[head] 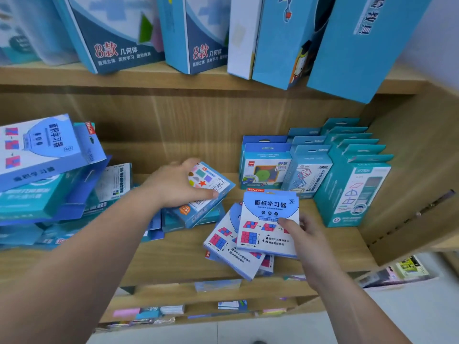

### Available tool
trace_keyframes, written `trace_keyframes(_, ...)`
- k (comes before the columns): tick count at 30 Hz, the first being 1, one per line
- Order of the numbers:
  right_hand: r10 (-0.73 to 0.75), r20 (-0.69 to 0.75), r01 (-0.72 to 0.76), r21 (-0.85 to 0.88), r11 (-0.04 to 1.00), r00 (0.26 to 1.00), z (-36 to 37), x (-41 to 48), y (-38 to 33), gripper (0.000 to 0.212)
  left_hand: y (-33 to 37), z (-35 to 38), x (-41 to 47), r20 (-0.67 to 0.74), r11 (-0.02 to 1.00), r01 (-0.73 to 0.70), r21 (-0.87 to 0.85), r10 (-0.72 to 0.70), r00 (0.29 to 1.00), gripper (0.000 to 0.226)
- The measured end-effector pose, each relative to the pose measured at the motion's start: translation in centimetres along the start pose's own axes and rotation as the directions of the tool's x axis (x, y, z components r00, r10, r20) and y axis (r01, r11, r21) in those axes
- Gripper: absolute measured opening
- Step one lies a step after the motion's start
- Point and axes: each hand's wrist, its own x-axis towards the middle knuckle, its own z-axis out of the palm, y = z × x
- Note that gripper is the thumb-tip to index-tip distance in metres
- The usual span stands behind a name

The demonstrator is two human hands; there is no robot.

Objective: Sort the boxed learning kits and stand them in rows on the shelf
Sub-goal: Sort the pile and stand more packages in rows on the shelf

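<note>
- Left hand (177,184) is flat on top of a blue kit box with coloured shapes and a red star (207,188), fingers curled over the far edge and thumb pressed on the near side, so it's gripping that box where it sits on a small stack.
- Under and just behind that hand there's a messy heap of teal and blue boxes (49,184) lying flat, leaning every which way, off toward the left end of the wooden shelf (173,259).
- Right hand (301,232) is pinching a light blue area-learning kit (269,219) by its lower right edge, thumb on the printed front, box tipped up off the shelf.
- Right below that one, touching it, two or so matching flat kits (229,247) are fanned out on the board, just left of the right hand.
- Beyond the right hand, a bit further back and to its right, teal boxes already stand upright in tidy rows (352,180), packed side by side against the shelf's end wall.
- Way above both hands, tall blue boxes (119,33) stand on the upper shelf, a few leaning.
</note>
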Motion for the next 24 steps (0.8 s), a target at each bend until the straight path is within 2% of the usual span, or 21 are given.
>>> trace_keyframes(4,-0.018,0.025,0.02,-0.047,0.999,1.0,0.0,0.7,-0.3,0.013,0.0,-1.4,1.1,0.124,0.995,0.016,-0.094,-0.004,0.992,0.113)
trace_keyframes(8,-0.021,0.051,0.023,-0.038,0.999,0.998,0.4,1.5,-0.6,0.014,-0.3,-1.6,1.7,0.184,0.99,0.062,-0.126,-0.038,0.982,0.124)
trace_keyframes(15,-0.002,0.119,0.009,-0.055,0.998,0.993,0.1,2.6,-0.8,0.012,-0.3,-0.8,0.8,0.216,0.991,0.072,-0.117,-0.046,0.975,0.132)
trace_keyframes(20,0.007,0.109,-0.003,-0.039,0.999,0.994,-1.0,3.1,-1.0,0.014,0.3,-0.3,-0.7,0.221,0.995,0.042,-0.09,-0.021,0.975,0.128)
trace_keyframes(24,-0.04,0.108,0.047,-0.059,0.997,0.993,-1.7,2.9,-1.8,0.015,0.5,0.1,-1.8,0.223,0.996,0.01,-0.089,0.01,0.975,0.133)
